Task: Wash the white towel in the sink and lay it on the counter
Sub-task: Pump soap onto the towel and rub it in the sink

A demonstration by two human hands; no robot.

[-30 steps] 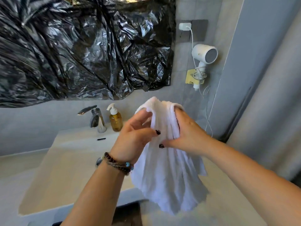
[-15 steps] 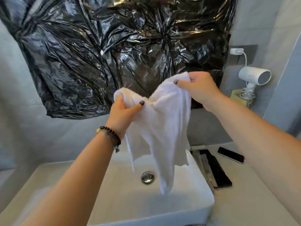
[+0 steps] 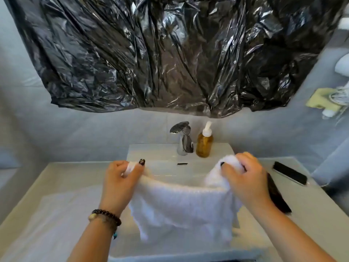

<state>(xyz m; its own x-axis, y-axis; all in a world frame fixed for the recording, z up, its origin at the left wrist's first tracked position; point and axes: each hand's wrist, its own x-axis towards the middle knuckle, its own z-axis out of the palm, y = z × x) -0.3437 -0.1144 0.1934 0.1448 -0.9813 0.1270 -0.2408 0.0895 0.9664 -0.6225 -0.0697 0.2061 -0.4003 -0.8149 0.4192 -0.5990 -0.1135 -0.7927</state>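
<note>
While a large sheet of crumpled black plastic (image 3: 170, 53) covers the wall above, a pale stone counter (image 3: 47, 205) runs the width of the view with a white rectangular sink (image 3: 160, 161) set in its middle. Over that sink hangs the white terry towel (image 3: 181, 203), stretched sideways between two hands, so its long axis runs left to right and its loose body drops downward from the grip towards the basin.

At the right end, the right hand (image 3: 245, 178) has its fingers curled around a bunched corner. At the left end, the left hand (image 3: 120, 178), with a beaded bracelet at the wrist, pinches the opposite corner between thumb and fingers. Both hands sit level, about equally near the sink.

Behind the towel, on the sink's back ledge, a chrome tap (image 3: 182, 138) stands just beside an amber pump bottle (image 3: 204, 143). On the counter to the right lies a black phone (image 3: 289, 175).

The towel does not look wet, so the washing seems yet to begin; lowering it straight down would likely put it in the basin.
</note>
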